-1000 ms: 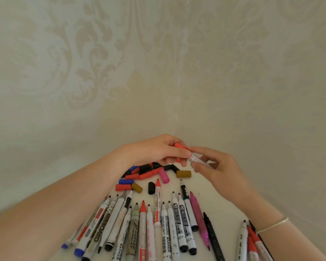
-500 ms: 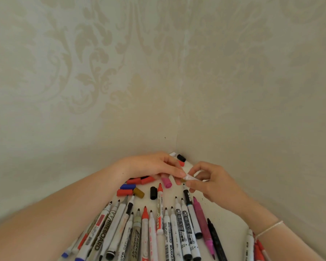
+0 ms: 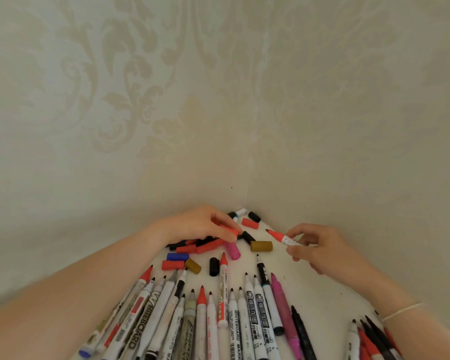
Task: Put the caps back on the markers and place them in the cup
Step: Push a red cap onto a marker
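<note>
My right hand (image 3: 322,249) pinches a white marker with a bare red tip (image 3: 279,235); the tip points left. My left hand (image 3: 200,224) pinches a red cap (image 3: 230,231) over a pile of loose caps (image 3: 205,245) in red and black. A gap separates the two hands. Around the pile lie a pink cap (image 3: 232,251), a gold cap (image 3: 261,246), a blue cap (image 3: 177,256) and a black cap (image 3: 214,266). Several uncapped markers (image 3: 234,313) lie in a fan at the near edge. No cup is in view.
The white tabletop (image 3: 320,294) sits in a corner of patterned walls (image 3: 247,183). A white cap (image 3: 240,212), a black cap (image 3: 254,216) and a red cap (image 3: 250,223) lie deep in the corner. More markers (image 3: 366,339) lie under my right wrist.
My hands were together at the marker's end and have drawn apart. The left hand dropped to the cap pile with the red cap; the right hand moved right, its marker's red tip bare.
</note>
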`<state>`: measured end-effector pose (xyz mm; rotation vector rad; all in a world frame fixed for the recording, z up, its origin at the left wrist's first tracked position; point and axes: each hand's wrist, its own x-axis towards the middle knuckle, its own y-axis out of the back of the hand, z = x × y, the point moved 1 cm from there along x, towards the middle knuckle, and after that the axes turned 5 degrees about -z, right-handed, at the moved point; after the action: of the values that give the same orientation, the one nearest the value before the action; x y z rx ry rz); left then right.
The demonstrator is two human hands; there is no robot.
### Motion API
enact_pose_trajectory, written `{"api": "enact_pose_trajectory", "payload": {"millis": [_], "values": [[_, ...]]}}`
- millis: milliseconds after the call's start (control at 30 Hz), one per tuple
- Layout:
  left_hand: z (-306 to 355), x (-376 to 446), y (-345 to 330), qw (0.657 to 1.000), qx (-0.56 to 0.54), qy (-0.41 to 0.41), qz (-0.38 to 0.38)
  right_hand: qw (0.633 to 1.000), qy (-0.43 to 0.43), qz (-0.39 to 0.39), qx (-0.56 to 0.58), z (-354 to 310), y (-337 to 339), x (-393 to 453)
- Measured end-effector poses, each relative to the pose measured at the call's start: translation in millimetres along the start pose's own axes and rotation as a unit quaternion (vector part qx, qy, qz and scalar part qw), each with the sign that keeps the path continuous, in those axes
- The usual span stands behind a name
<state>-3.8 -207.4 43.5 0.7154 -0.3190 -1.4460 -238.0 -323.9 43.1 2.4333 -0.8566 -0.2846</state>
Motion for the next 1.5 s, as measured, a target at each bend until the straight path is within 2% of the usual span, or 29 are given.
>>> {"api": "enact_pose_trajectory", "payload": {"millis": [133,200,267,400,633,767,800,833,867,900,933,967,1033,1167,1500], "values": [[5,11,-25,0.999,0.025,-0.02,-0.021,0.999,0.005,0.032,-0.014,-2,-6,9],[9,17,-33,0.984,0.175,-0.021,-0.015,0.999,0.004,0.042,-0.014,-1,-6,10],[15,23,-33,0.948,0.316,-0.031,0.029,0.999,0.0,0.049,-0.013,2,-4,11],[21,47,-30,0.956,0.266,-0.037,0.118,0.998,-0.017,0.059,-0.005,8,-1,12],[12,89,-43,0.922,0.368,0.002,0.121,0.998,-0.015,0.064,0.011,5,0,13],[12,96,-46,0.904,0.399,0.03,0.148,0.998,-0.016,0.068,0.004,7,1,14],[12,97,-46,0.912,0.377,0.032,0.16,0.997,-0.014,0.07,0.005,8,1,14],[14,97,-45,0.933,0.311,0.023,0.178,0.997,-0.011,0.071,0.008,9,2,13],[16,96,-45,0.965,0.181,0.012,0.191,0.997,-0.008,0.072,0.013,9,2,13],[20,93,-43,0.982,0.015,-0.001,0.189,0.997,-0.004,0.073,0.019,9,2,12],[25,88,-42,0.974,-0.136,-0.019,0.179,0.997,0.001,0.074,0.023,9,2,12],[30,83,-40,0.957,-0.24,-0.024,0.159,0.997,0.007,0.075,0.023,9,2,12],[37,74,-38,0.932,-0.343,-0.023,0.113,0.997,0.017,0.075,0.017,8,0,12],[45,62,-34,0.915,-0.392,-0.035,0.084,0.996,0.035,0.076,0.015,1,-4,11],[62,44,-43,0.951,-0.303,-0.044,0.053,0.994,0.04,0.101,-0.03,-8,-9,11]]}}
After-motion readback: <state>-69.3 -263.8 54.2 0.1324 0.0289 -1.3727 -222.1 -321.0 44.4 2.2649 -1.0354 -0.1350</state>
